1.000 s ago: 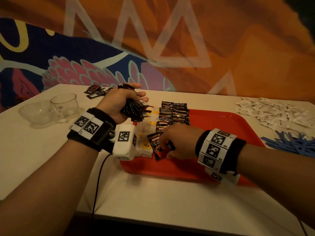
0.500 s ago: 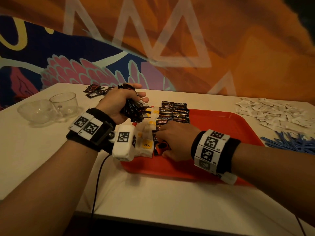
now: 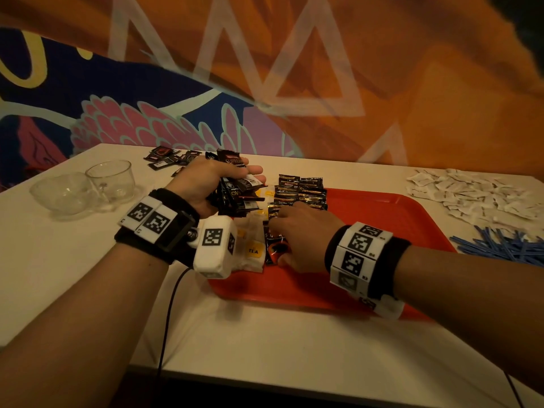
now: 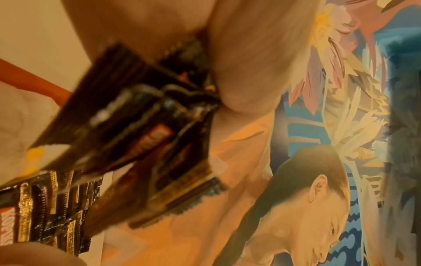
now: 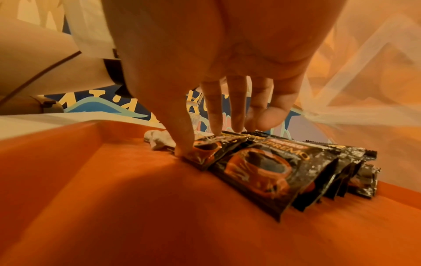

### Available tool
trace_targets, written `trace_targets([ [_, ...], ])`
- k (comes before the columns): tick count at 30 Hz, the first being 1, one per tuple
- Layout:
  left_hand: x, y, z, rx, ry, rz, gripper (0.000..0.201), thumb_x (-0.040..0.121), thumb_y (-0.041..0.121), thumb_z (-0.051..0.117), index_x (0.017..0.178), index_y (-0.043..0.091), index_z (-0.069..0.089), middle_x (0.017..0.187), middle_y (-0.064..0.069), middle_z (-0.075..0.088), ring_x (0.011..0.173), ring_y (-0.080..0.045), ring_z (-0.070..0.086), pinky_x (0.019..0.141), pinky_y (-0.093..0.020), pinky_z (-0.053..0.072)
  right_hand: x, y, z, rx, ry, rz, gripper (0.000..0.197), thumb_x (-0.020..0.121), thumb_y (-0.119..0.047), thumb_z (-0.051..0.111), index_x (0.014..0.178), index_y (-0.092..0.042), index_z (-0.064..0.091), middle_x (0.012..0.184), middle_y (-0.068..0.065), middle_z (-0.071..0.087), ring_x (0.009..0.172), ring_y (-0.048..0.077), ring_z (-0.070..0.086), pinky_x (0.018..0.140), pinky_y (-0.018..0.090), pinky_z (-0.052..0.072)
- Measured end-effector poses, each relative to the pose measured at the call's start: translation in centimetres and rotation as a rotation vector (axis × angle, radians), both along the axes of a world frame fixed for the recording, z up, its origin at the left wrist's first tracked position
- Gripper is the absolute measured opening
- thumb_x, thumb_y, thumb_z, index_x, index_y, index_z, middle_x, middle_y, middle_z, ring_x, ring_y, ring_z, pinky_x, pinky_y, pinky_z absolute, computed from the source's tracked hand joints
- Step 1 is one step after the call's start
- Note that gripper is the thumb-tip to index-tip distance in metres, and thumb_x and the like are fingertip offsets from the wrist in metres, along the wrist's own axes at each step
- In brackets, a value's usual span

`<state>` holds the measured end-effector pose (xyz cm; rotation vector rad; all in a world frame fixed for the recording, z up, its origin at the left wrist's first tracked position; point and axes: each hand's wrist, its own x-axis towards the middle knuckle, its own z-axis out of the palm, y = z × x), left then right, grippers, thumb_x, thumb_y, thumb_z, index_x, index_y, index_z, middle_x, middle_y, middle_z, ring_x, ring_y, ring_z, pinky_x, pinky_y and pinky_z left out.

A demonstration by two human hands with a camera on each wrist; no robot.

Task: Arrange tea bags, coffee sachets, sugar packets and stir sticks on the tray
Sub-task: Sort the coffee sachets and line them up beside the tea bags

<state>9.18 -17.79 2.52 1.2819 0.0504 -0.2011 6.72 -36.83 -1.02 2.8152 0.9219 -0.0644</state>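
Observation:
My left hand (image 3: 232, 178) hovers over the far left corner of the red tray (image 3: 382, 219), gripping a fanned bundle of black coffee sachets (image 3: 238, 192). The left wrist view shows that bundle (image 4: 148, 135) close up. My right hand (image 3: 284, 237) lies palm down on the tray. Its thumb and straight fingers (image 5: 214, 115) rest on a coffee sachet (image 5: 262, 167) lying at the near end of the overlapping sachet row (image 3: 300, 189). White tea bags with yellow tags (image 3: 250, 248) lie just left of that sachet (image 3: 275, 248).
White sugar packets (image 3: 477, 192) are heaped on the table to the right of the tray, with blue stir sticks (image 3: 506, 245) in front of them. Loose sachets (image 3: 167, 157) lie at the far left. Two glass cups (image 3: 110, 179) stand left of them.
My right hand has slid the sachet away from me and leftward, from a tilted lie to in line with the row. The left hand has stayed in place with its bundle.

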Motion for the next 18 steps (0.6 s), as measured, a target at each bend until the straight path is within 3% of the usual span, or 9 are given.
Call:
trace_targets([
  [3,0.1,-0.1,-0.2,0.021,0.013,0.016,0.031,0.095,-0.003,0.051,0.125,0.002,0.057,0.112,-0.012,0.074,0.099,-0.028,0.073,0.074,-0.046,0.062,0.0,-0.1,0.1,0.003,0.003,0.001,0.059,0.084,-0.050,0.068,0.132,-0.025,0.046,0.126,-0.001,0.048,0.120,0.024,0.045,0.084,0.043,0.051],
  [7,0.0,-0.1,-0.3,0.077,-0.007,0.052,0.024,0.096,-0.001,0.054,0.117,0.004,0.063,0.108,-0.012,0.075,0.094,-0.028,0.074,0.067,-0.044,0.062,-0.1,-0.2,0.3,0.043,0.004,-0.006,0.060,0.084,-0.052,0.067,0.133,-0.025,0.046,0.126,-0.001,0.049,0.120,0.023,0.045,0.085,0.042,0.050],
  [9,-0.1,-0.2,-0.3,0.106,-0.020,0.087,0.022,0.095,0.001,0.057,0.114,0.006,0.066,0.102,-0.012,0.076,0.088,-0.028,0.075,0.063,-0.044,0.061,0.1,-0.5,0.7,0.114,0.023,-0.040,0.051,0.085,-0.047,0.067,0.127,-0.023,0.051,0.122,-0.001,0.052,0.115,0.021,0.049,0.085,0.039,0.052],
  [13,-0.4,-0.5,0.1,0.140,-0.032,0.138,0.014,0.092,0.005,0.064,0.105,0.008,0.068,0.090,-0.011,0.075,0.075,-0.027,0.074,0.058,-0.043,0.061,1.5,-1.6,2.6,0.586,0.145,-0.209,0.019,0.088,-0.019,0.059,0.106,-0.019,0.064,0.107,-0.002,0.064,0.094,0.016,0.060,0.074,0.029,0.051],
  [16,-0.6,-1.3,0.6,0.142,-0.060,0.115,0.007,0.094,0.006,0.062,0.097,0.009,0.067,0.076,-0.007,0.074,0.065,-0.023,0.073,0.053,-0.038,0.060,2.4,-1.7,3.8,1.052,0.305,-0.307,0.007,0.091,-0.023,0.063,0.092,-0.018,0.068,0.098,0.001,0.071,0.090,0.018,0.065,0.072,0.032,0.050],
  [18,-0.7,-1.9,0.8,0.143,-0.094,0.088,0.008,0.094,0.007,0.062,0.100,0.009,0.067,0.073,-0.006,0.073,0.064,-0.021,0.072,0.055,-0.037,0.060,2.5,-1.3,4.2,1.293,0.467,-0.321,0.021,0.086,-0.031,0.072,0.095,-0.012,0.068,0.094,0.008,0.073,0.082,0.018,0.068,0.065,0.030,0.051],
])
